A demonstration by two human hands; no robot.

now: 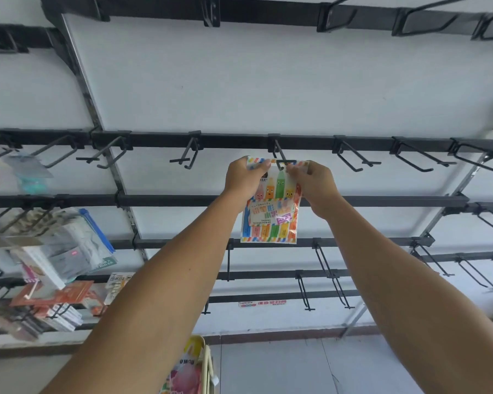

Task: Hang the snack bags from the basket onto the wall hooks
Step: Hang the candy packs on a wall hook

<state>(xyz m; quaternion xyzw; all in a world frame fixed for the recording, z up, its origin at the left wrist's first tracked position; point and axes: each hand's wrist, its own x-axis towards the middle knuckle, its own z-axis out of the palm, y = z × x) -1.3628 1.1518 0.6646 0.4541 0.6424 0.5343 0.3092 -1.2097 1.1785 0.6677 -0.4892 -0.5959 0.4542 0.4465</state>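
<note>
The snack bag, a flat packet printed with cartoon pencils, hangs between our two hands at the tip of a black wall hook on the middle rail. Our left hand pinches its top left corner and our right hand its top right, both clamped on the header strip. We judge it light, thin and floppy, so it is best held by that header beside the hang hole while more bags wait in the basket below.
</note>
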